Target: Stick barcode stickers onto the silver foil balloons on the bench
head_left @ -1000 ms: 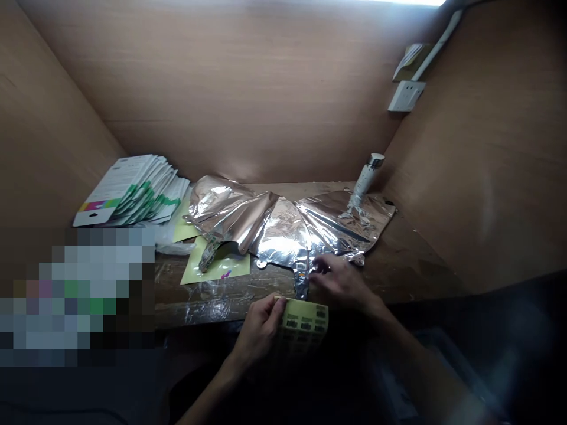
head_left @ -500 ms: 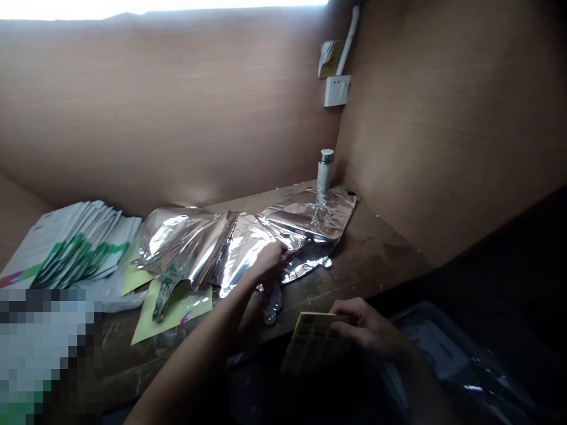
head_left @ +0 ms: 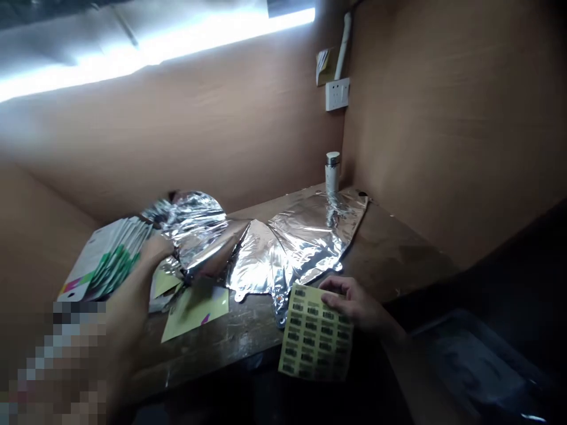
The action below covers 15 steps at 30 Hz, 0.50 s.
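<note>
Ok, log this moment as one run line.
left grip: on silver foil balloon | right grip: holding barcode sticker sheet | nearby: yellow-green card

Silver foil balloon (head_left: 292, 242), crinkled, mirror-bright.
Left of it: white packets (head_left: 104, 260) striped green, pale yellow card (head_left: 195, 310); below it: yellow-green label sheet (head_left: 315, 333), black barcode rows.

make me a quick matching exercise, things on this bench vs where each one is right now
Things:
1. sheet of barcode labels
2. foil balloon
3. metal-capped white tube
4. wall socket

Places:
a. fixed to the wall
b. held in the right hand
c. spread across the wooden bench
d. upright at the back corner of the bench

Pairs: 1-b, 2-c, 3-d, 4-a
</note>
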### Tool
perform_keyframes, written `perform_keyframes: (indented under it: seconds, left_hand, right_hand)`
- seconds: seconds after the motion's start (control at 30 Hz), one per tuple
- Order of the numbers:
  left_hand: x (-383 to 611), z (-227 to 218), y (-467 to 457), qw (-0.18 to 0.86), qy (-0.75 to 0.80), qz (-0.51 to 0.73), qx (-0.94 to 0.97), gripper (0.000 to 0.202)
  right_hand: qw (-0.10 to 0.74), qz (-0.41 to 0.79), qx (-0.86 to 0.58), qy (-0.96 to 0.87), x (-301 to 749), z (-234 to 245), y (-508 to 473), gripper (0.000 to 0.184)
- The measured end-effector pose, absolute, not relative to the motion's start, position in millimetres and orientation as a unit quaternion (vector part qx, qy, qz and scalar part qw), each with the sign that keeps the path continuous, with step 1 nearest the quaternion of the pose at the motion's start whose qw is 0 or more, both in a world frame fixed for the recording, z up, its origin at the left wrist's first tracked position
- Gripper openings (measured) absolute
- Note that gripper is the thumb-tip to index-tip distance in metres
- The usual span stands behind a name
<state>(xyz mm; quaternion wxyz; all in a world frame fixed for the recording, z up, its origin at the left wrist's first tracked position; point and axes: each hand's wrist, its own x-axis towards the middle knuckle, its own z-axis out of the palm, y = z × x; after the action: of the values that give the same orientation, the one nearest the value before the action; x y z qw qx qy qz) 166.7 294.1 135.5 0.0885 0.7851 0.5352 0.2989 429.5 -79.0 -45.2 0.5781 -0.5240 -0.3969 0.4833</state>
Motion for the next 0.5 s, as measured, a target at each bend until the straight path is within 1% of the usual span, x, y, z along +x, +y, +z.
perform_keyframes:
  seconds: [0.1,0.13,0.17,0.2,0.23,0.27,0.3,0.33,0.37,0.4,0.43,0.5]
  left_hand:
    - [151.7,117.8,262.2,-0.039,0.534,0.413,0.737,0.031]
    - [151.9,107.0,241.0,-0.049,0.506,0.446,0.736,0.03]
    - [153.5,94.3,215.3,-0.027,0.479,0.455,0.75,0.031]
    - [156.0,80.7,186.7,0.059,0.439,0.449,0.776,0.033]
    - [158.7,66.7,157.3,0.215,0.394,0.408,0.795,0.036]
    - [161.1,53.1,129.0,0.362,0.362,0.333,0.792,0.042]
    - [162.9,40.5,104.1,0.46,0.326,0.261,0.783,0.044]
    - [163.7,29.3,83.9,0.509,0.311,0.239,0.766,0.044]
    - [163.3,19.5,69.2,0.536,0.306,0.232,0.751,0.045]
    - [161.7,11.0,59.9,0.542,0.312,0.244,0.741,0.046]
    - [159.2,3.7,55.2,0.535,0.324,0.267,0.733,0.046]
    - [153.1,-8.6,55.0,0.522,0.343,0.295,0.723,0.046]
  right_hand:
    - [0.574,0.485,-0.51,-0.419,416.8,-41.6,-78.6,0.033]
    - [0.569,0.48,-0.509,-0.432,411.3,-39.3,-76.6,0.031]
    - [0.565,0.475,-0.507,-0.445,405.4,-36.9,-74.1,0.03]
    - [0.561,0.471,-0.506,-0.456,399.1,-34.6,-71.3,0.029]
    - [0.555,0.472,-0.503,-0.465,392.7,-32.5,-68.3,0.029]
    - [0.547,0.475,-0.501,-0.472,386.3,-30.6,-65.3,0.028]
    - [0.537,0.476,-0.503,-0.481,379.9,-29.0,-62.2,0.028]
    - [0.523,0.47,-0.511,-0.495,373.7,-27.7,-59.1,0.028]
    - [0.504,0.451,-0.526,-0.516,367.5,-26.5,-55.9,0.028]
    - [0.482,0.412,-0.548,-0.546,361.3,-25.5,-52.6,0.028]
    - [0.457,0.35,-0.574,-0.582,355.1,-24.7,-49.1,0.028]
    - [0.405,0.182,-0.61,-0.656,342.5,-24.4,-41.4,0.031]
